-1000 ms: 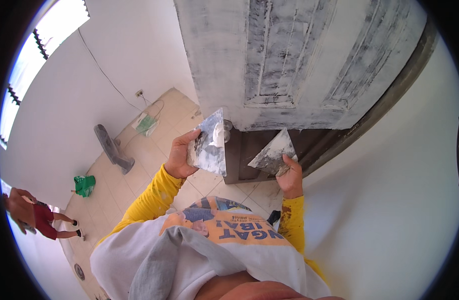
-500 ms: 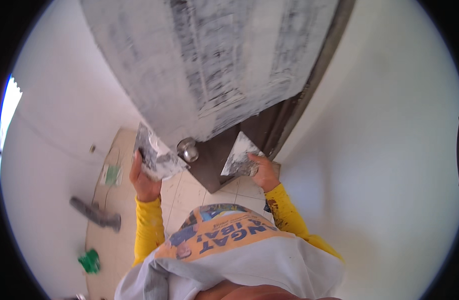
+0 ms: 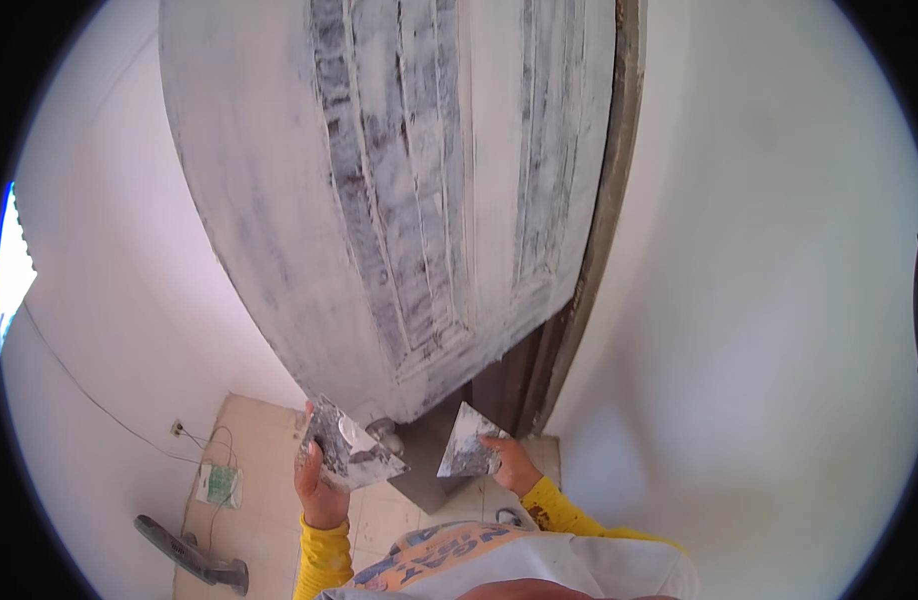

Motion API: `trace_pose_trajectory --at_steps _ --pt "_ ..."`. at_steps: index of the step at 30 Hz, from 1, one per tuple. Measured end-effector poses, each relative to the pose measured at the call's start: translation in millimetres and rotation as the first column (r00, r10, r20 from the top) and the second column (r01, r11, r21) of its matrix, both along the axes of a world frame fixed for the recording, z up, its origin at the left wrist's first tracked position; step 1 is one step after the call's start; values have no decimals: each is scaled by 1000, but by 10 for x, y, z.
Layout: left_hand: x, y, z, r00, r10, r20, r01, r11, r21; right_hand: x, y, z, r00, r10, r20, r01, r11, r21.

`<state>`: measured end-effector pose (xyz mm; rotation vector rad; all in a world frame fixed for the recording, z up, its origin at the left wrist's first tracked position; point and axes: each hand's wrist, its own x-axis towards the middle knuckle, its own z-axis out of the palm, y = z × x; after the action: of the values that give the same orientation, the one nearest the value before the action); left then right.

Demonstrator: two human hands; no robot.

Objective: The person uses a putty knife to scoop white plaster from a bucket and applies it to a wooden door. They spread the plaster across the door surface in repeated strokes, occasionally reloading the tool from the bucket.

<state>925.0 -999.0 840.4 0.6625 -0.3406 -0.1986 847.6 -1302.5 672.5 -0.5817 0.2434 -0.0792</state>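
Observation:
My left hand (image 3: pixel 321 492) grips a flat plate (image 3: pixel 364 455) smeared with white and grey putty, its thumb over the top face. In my right hand (image 3: pixel 519 468) is a triangular, putty-stained spreader (image 3: pixel 465 446), pointed end up. Both tools are apart from each other, low in front of my body. Ahead stands a panelled door (image 3: pixel 269 190), coated unevenly in white with grey patches along its grooves. Its lower part (image 3: pixel 431 478) is bare dark brown. The round metal doorknob (image 3: pixel 385 436) is partly hidden behind the plate.
A brown door frame (image 3: pixel 601 210) meets the white wall (image 3: pixel 769 330) on the right. At lower left, a green-and-white packet (image 3: pixel 219 485) and a long dark grey object (image 3: pixel 191 555) lie near cables. A wall outlet (image 3: pixel 177 428) has a plug in it.
The view has tilted up, showing more of the door, and both hands sit lower in the picture. Plate and spreader stay in the same hands. The green item on the floor has left view.

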Motion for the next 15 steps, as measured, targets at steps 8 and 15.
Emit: trace_pose_trajectory --at_steps 8,15 --pt "-189 -96 83 982 159 98 -161 987 15 313 -219 480 930 351 114 -299 897 -325" --pt "-139 -140 -35 964 260 50 -258 966 -33 287 -685 378 849 511 133 -339 721 -605"
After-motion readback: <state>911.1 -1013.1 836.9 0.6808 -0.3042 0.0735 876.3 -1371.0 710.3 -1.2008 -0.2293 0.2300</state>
